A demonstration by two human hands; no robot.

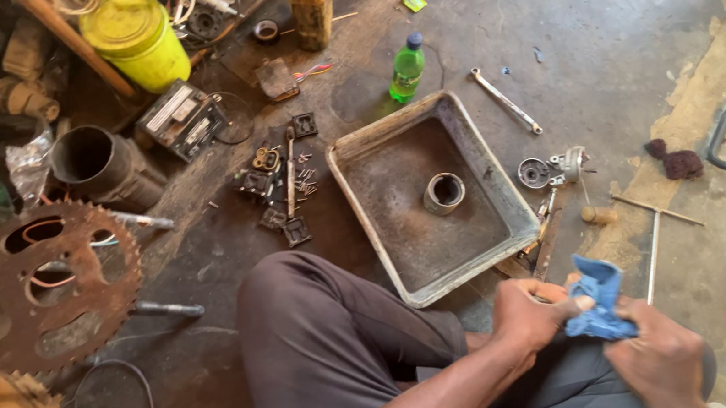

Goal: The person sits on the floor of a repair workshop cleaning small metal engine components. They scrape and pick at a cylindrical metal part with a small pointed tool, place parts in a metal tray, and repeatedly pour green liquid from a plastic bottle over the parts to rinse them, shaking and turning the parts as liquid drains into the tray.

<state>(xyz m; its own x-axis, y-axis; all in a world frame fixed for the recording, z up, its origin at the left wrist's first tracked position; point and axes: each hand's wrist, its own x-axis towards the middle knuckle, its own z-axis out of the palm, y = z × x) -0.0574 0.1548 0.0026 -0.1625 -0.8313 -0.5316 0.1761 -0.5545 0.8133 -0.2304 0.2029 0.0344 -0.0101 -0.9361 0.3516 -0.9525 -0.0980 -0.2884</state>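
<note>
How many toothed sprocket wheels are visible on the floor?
1: a rusty sprocket lies at the far left, beside the dark pipe. Others may be hidden in the clutter there.

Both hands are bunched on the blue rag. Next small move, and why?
Probably keep working the blue rag around whatever it wraps: the left hand and right hand both pinch it over the lap, and what is inside is hidden. Reaching out looks premature, since the metal tray holding the metal ring sits ahead of the knee, apart from both hands.
</note>
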